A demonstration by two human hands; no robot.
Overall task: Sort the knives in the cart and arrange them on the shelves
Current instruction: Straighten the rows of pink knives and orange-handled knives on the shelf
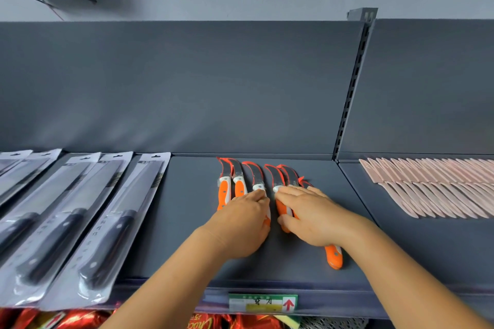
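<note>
Several small knives with curved blades and orange-and-white handles (224, 189) lie side by side in the middle of the dark grey shelf (187, 222). My left hand (240, 224) lies flat over the handle of the third knife (258, 179), fingertips touching it. My right hand (307, 214) covers the knives to the right, with its fingers resting on the handle of the fourth knife (276, 181) and its thumb beside that handle. One orange handle end (334, 256) sticks out from under my right wrist. The cart is not in view.
Several large black-handled knives in clear packs (107, 235) lie on the shelf's left. On the neighbouring shelf to the right are rows of pale pink knives (433, 184). A green price tag (263, 303) sits on the shelf's front edge, red packets below it.
</note>
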